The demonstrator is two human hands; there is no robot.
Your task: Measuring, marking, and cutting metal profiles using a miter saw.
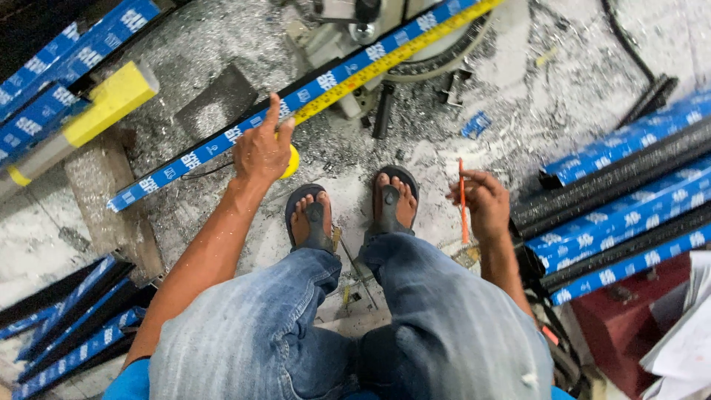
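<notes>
My left hand point(261, 148) grips a yellow tape measure case point(293, 161) and presses it against a long aluminium profile point(222, 141) wrapped in blue film. The yellow tape blade point(400, 53) runs up and right along that profile. My right hand point(483, 201) holds a thin orange pencil point(462, 200) upright, away from the profile. I am seated, with my knees in jeans and my feet in sandals point(352, 207) below.
A stack of blue-wrapped and black profiles point(629, 215) lies at right, more at lower left point(74, 326) and upper left point(52, 67). A cutting machine base point(370, 30) stands at the top. Metal shavings cover the floor. A yellow-ended bar point(104, 104) lies at left.
</notes>
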